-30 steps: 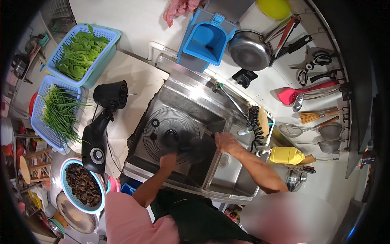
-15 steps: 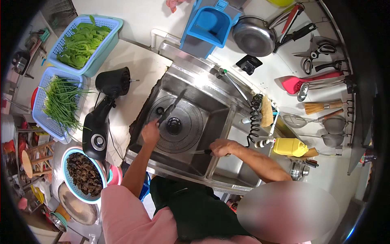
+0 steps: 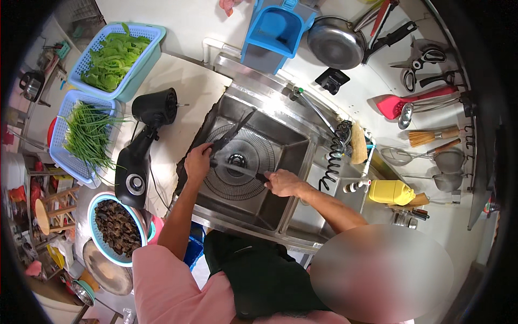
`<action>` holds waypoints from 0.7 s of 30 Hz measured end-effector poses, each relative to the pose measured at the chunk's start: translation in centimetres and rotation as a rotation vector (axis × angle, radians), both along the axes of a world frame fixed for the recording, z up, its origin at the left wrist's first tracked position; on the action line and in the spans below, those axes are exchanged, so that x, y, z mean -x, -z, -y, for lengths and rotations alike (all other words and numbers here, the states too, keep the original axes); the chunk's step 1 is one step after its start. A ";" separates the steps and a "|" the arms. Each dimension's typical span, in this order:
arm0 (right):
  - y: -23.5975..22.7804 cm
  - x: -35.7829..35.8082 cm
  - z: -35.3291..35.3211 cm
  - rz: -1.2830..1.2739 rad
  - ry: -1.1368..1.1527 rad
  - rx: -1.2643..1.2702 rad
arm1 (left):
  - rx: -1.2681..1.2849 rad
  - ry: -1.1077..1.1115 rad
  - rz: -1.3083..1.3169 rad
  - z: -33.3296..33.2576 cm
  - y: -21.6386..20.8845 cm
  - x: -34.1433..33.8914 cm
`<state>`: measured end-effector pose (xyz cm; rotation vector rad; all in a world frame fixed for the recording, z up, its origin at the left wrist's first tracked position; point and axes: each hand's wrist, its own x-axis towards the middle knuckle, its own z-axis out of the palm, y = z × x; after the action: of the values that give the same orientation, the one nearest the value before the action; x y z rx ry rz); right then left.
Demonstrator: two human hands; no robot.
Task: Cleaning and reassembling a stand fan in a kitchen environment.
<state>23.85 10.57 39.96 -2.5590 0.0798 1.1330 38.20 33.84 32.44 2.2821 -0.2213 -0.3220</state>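
Note:
My left hand (image 3: 198, 161) is closed on a long dark fan blade (image 3: 234, 130) and holds it over the sink, its far end pointing away to the right. Below it, a round wire fan guard (image 3: 243, 190) with a dark hub lies flat in the metal basin (image 3: 283, 162). To the right, my right hand (image 3: 284, 183) grips a black-handled thing (image 3: 262, 177) level with the guard. A pale streak, perhaps water, runs from its tip toward the blade. The grip hides most of the handle, so its kind cannot be told.
The black fan stand (image 3: 132, 173) with its bare motor lies on the left counter. Baskets of leafy greens (image 3: 116, 59), green stalks (image 3: 86, 135) and dark fungus (image 3: 116, 227) sit beyond. A coiled hose (image 3: 334, 154) hangs by the second basin; a yellow jug (image 3: 391, 191) stands right.
My right hand has moved left and farther away, bringing the black-handled thing close to the blade. My left hand has risen slightly with the blade. The view has shifted a little.

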 end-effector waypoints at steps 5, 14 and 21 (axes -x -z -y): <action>-0.3 0.3 2.7 0.068 0.061 0.192 | 0.068 -0.067 0.022 -0.9 -1.4 0.5; -0.9 0.8 2.1 0.114 0.102 0.186 | 0.137 -0.138 -0.030 -1.2 -2.3 -0.4; -3.0 1.6 -0.3 0.043 -0.109 0.045 | 0.125 -0.151 0.032 -1.8 -2.8 -0.6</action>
<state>22.28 10.83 42.92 -2.6543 -0.0461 1.1260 38.76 35.65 35.26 2.1668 -0.0824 -0.1879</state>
